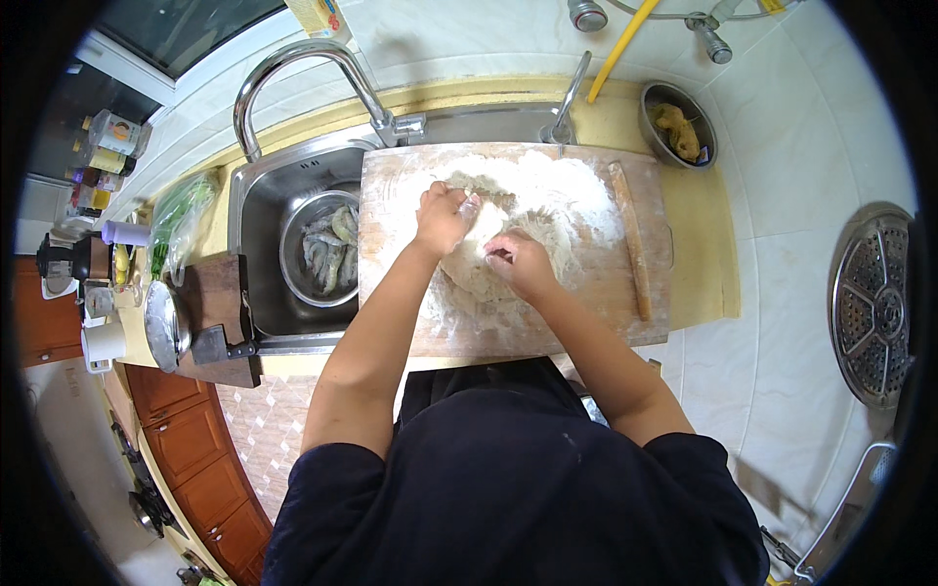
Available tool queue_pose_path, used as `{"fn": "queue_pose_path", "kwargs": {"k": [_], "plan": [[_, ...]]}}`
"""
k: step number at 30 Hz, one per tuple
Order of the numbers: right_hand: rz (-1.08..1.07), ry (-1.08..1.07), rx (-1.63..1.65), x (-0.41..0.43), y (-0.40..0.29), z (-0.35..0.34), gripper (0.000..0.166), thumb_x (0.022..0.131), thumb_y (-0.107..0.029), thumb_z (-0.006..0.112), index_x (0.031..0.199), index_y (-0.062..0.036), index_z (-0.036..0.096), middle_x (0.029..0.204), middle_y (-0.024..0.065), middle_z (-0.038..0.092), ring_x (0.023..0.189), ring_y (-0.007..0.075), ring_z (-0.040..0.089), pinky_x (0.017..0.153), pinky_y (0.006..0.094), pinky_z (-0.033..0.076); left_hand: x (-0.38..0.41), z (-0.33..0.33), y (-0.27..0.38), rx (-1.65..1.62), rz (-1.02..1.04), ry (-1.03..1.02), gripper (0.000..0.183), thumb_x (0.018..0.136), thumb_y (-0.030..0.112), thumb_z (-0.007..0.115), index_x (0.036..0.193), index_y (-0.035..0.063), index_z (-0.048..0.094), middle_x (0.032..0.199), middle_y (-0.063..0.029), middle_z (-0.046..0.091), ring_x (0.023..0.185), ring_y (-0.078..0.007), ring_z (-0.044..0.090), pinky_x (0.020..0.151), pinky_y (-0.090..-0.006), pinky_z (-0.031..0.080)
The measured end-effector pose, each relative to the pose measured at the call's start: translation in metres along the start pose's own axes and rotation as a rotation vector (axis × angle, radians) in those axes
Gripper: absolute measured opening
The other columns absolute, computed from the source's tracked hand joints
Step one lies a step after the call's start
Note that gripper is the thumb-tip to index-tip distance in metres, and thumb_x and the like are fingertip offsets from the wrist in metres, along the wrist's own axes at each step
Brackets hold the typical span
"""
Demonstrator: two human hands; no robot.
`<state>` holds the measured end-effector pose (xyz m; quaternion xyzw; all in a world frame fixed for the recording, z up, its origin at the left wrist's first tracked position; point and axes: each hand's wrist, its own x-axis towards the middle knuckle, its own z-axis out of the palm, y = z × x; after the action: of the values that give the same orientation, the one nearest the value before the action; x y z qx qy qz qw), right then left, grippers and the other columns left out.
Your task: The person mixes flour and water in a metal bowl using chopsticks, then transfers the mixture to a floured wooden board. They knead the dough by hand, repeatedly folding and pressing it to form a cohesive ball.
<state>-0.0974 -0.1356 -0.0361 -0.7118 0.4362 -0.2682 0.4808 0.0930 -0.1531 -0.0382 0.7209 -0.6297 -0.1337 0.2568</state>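
Note:
A pale, flour-dusted mass of dough (469,269) lies on a wooden board (601,311), between and below my hands. My left hand (442,218) is at the dough's upper left, its thumb and fingers around a floury edge. On the right side of the dough, my right hand (524,262) is curled, with a dark gap between fingers and palm; whether it pinches any dough is hidden. Loose white flour (575,192) spreads over the upper part of the board. A wooden rolling pin (630,242) rests along the board's right side.
Left of the board, a steel sink (264,198) contains a metal bowl (287,282) of raw shrimp (330,253). A cleaver (212,344) lies on a dark cutting board (212,293). The faucet (322,51) arches over the sink. Another metal bowl (707,132) stands at the back right.

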Motion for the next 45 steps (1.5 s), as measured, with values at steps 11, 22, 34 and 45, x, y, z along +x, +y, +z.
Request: {"fn": "queue_pose_path", "kwargs": {"k": [11, 22, 34, 45], "plan": [[-0.291, 0.330, -0.055, -0.001, -0.008, 0.023, 0.029, 0.093, -0.015, 0.051, 0.115, -0.0013, 0.063, 0.112, 0.0198, 0.065, 0.100, 0.0381, 0.062, 0.091, 0.0464, 0.048, -0.088, 0.027, 0.051, -0.196, 0.134, 0.226, 0.035, 0.083, 0.014, 0.065, 0.116, 0.0030, 0.059, 0.109, -0.0165, 0.062, 0.103, -0.0375, 0.058, 0.089, -0.0488, 0.044], [-0.255, 0.349, -0.420, 0.037, 0.040, 0.020, 0.029, 0.096, -0.021, 0.049, 0.117, -0.0062, 0.062, 0.108, 0.0180, 0.067, 0.095, 0.0383, 0.062, 0.086, 0.0467, 0.048, -0.039, 0.043, 0.028, 0.124, 0.178, 0.034, 0.032, 0.088, 0.020, 0.059, 0.117, 0.0072, 0.060, 0.119, -0.0118, 0.057, 0.108, -0.0311, 0.056, 0.093, -0.0459, 0.043], [0.113, -0.070, -0.212, 0.073, -0.006, -0.020, 0.042, 0.098, -0.043, 0.051, 0.110, -0.0056, 0.068, 0.098, 0.0167, 0.070, 0.087, 0.0358, 0.066, 0.080, 0.0434, 0.051, 0.012, -0.017, -0.018, 0.132, 0.175, -0.208, 0.048, 0.099, 0.044, 0.045, 0.108, 0.0039, 0.070, 0.127, -0.0230, 0.057, 0.123, -0.0414, 0.046, 0.108, -0.0461, 0.034], [-0.456, 0.338, -0.443, 0.007, 0.018, 0.028, 0.024, 0.083, -0.022, 0.061, 0.102, -0.0089, 0.068, 0.101, 0.0110, 0.067, 0.087, 0.0328, 0.062, 0.080, 0.0440, 0.049, -0.113, 0.037, 0.018, -0.143, 0.095, 0.140, 0.064, 0.080, 0.007, 0.067, 0.139, 0.0061, 0.043, 0.141, -0.0265, 0.040, 0.131, -0.0514, 0.037, 0.106, -0.0633, 0.032]]}}
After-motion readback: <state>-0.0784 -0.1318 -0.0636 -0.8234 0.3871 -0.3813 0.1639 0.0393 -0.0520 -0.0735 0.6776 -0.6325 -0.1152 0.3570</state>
